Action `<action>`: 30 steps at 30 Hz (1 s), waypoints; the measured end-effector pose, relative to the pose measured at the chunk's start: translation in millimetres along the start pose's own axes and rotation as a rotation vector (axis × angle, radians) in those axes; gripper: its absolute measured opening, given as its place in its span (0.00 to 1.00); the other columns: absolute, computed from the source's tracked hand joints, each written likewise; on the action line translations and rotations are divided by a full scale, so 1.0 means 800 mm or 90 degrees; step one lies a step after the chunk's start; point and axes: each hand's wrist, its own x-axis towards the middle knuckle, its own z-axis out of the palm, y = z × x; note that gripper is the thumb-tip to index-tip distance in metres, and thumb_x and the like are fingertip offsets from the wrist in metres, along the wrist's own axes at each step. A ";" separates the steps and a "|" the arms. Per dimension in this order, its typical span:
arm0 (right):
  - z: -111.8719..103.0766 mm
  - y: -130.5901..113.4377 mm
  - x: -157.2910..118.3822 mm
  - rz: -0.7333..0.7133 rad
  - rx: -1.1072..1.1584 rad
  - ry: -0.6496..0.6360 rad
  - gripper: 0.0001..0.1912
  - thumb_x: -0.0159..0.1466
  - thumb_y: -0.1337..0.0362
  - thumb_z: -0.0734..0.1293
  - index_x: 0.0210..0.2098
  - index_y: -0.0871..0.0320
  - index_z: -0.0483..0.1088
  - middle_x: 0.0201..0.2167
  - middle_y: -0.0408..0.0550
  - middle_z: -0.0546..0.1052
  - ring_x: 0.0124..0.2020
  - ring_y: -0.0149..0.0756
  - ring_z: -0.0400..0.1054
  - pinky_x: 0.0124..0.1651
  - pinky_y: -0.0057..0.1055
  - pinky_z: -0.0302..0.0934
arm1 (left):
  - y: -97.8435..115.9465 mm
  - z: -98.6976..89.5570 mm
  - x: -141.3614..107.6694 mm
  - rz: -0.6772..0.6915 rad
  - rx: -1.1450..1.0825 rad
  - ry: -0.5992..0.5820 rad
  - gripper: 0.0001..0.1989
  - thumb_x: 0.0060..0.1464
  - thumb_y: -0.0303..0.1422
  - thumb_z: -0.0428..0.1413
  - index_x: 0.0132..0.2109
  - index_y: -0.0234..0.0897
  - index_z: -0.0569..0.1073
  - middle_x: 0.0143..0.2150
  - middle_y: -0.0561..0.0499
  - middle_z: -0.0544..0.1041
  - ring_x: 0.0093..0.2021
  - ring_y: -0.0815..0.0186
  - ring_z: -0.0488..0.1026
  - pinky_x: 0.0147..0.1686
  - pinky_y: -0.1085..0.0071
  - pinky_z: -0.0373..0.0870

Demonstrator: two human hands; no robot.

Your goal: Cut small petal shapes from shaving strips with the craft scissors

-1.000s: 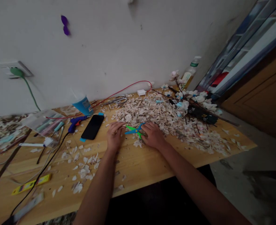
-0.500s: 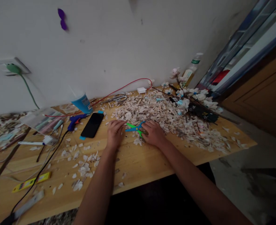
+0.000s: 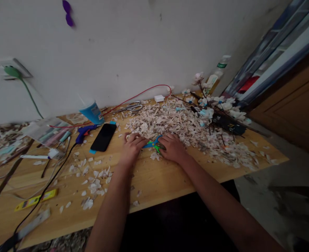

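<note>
In my right hand (image 3: pixel 173 148) is a pair of blue and green scissors (image 3: pixel 154 144), held by the handles with the blades pointing left. My left hand (image 3: pixel 132 148) is at the blade end, its fingers bent together over the tips; anything pinched there is too small to make out. Both hands are low over the wooden table (image 3: pixel 154 185), at the front edge of a wide heap of pale petal-like flakes (image 3: pixel 167 120). One loose flake (image 3: pixel 154 155) lies just below the scissors.
Left of my hands are a black phone (image 3: pixel 103 137), a blue glue gun (image 3: pixel 83 133) with a black cord, and a blue cup (image 3: pixel 92 112). Metal scissors (image 3: pixel 134 106) lie behind the heap. At the right are flowering branches (image 3: pixel 209 105) and a bottle (image 3: pixel 217 75). A yellow packet (image 3: pixel 36 199) is front left.
My left hand has shifted right and its fingers now cover the blade tips. The scissor blades look closer together. The right hand keeps its hold, and the view has tilted slightly.
</note>
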 end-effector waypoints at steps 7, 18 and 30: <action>0.004 0.003 -0.001 -0.021 0.013 -0.009 0.19 0.63 0.62 0.67 0.54 0.57 0.70 0.52 0.54 0.76 0.53 0.51 0.61 0.52 0.46 0.53 | 0.004 -0.006 0.003 0.026 -0.049 -0.103 0.19 0.63 0.27 0.54 0.57 0.50 0.77 0.50 0.47 0.82 0.50 0.57 0.75 0.57 0.55 0.64; -0.004 -0.007 0.001 -0.020 -0.008 -0.006 0.17 0.66 0.63 0.67 0.54 0.56 0.71 0.51 0.54 0.75 0.54 0.53 0.59 0.54 0.50 0.52 | 0.014 0.010 0.006 0.003 -0.175 -0.113 0.20 0.63 0.26 0.51 0.57 0.47 0.77 0.48 0.47 0.81 0.49 0.59 0.76 0.52 0.60 0.72; 0.008 -0.007 0.002 0.029 0.003 0.020 0.11 0.66 0.64 0.66 0.48 0.56 0.73 0.44 0.54 0.78 0.50 0.51 0.60 0.49 0.46 0.53 | 0.031 0.024 0.016 -0.201 -0.289 0.074 0.15 0.65 0.38 0.54 0.55 0.41 0.77 0.52 0.44 0.80 0.53 0.57 0.76 0.56 0.59 0.71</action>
